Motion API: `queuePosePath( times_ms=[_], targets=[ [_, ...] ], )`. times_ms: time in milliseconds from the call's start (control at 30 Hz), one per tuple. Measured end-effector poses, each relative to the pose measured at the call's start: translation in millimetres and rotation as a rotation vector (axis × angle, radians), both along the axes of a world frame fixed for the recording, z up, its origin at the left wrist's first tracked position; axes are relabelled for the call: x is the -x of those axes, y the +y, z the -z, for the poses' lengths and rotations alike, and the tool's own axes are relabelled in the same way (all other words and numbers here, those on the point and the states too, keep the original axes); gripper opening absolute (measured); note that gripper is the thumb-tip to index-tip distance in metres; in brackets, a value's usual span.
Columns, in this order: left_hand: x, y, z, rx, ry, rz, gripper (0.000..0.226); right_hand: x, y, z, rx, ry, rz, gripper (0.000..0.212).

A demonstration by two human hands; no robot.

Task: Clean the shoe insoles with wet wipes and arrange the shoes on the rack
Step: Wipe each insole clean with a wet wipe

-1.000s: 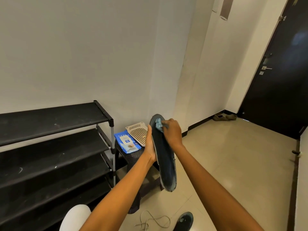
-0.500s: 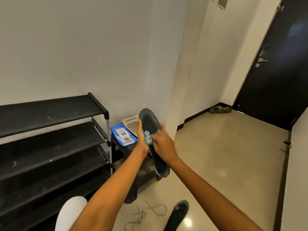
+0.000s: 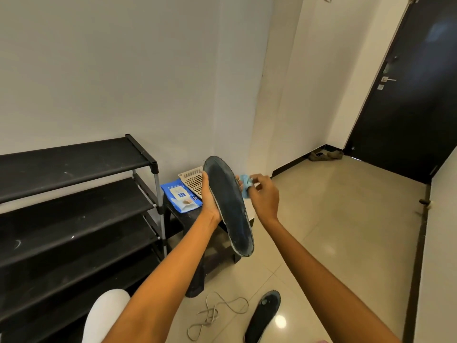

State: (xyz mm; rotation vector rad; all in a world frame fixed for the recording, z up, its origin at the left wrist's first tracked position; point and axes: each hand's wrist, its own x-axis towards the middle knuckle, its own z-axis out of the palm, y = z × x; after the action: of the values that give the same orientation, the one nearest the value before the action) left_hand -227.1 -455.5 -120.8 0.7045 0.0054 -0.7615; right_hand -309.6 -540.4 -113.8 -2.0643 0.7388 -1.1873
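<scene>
The left hand (image 3: 209, 199) has its grip closed around the edge of a dark insole (image 3: 230, 206), held tilted in the air above a dark stool (image 3: 178, 216). The right hand (image 3: 263, 196) pinches a crumpled blue wipe (image 3: 246, 184) just beside the insole's right edge. On the stool lie a blue pack of wipes (image 3: 180, 195) and a white basket (image 3: 193, 179). A second insole (image 3: 264, 315) and a loose lace (image 3: 215, 313) lie on the floor (image 3: 333, 231); the black rack (image 3: 74, 206) stands at the left.

Dark navy insole (image 3: 228, 206), pale blue wipe (image 3: 245, 184), black rack (image 3: 74, 206), blue-and-white wipes pack (image 3: 180, 195), cream perforated basket (image 3: 191, 179).
</scene>
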Motion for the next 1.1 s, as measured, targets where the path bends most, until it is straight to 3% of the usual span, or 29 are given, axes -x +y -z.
queuePosePath(
  times_ms=[67,167,233,400,467,567,633,733,833,933,1100],
  targets=[
    [0,0,0,-0.071,-0.122,0.080,0.057,-7,-5,-13,0.028,-0.043,0.030,0.014],
    [7,-4,-2,-0.084,-0.105,0.162,0.063,-20,-9,-10,0.120,0.190,-0.004,0.016],
    [10,-6,-2,-0.026,-0.053,0.112,0.066,-26,-1,4,0.244,0.328,-0.028,0.020],
    [5,3,0,0.029,-0.032,-0.061,0.044,-8,32,31,0.585,0.314,-0.293,0.013],
    [8,3,6,0.044,-0.007,-0.047,0.046,-1,18,37,0.725,0.381,-0.278,0.014],
    [20,5,6,0.005,0.007,0.033,0.070,-2,4,33,0.598,0.456,-0.090,0.024],
    [12,1,9,-0.020,0.001,0.033,0.067,-3,10,32,0.573,0.458,-0.135,0.025],
    [10,10,-3,-0.031,-0.043,0.077,0.058,9,21,41,0.692,0.479,-0.313,0.022],
    [16,11,1,-0.037,-0.045,0.052,0.057,9,10,38,0.706,0.570,-0.170,0.029],
    [17,13,1,0.000,-0.026,-0.018,0.051,6,14,30,0.516,0.597,-0.184,0.034],
    [7,12,-12,0.037,0.006,-0.039,0.064,9,27,37,0.227,0.389,-0.203,0.034]
  ],
)
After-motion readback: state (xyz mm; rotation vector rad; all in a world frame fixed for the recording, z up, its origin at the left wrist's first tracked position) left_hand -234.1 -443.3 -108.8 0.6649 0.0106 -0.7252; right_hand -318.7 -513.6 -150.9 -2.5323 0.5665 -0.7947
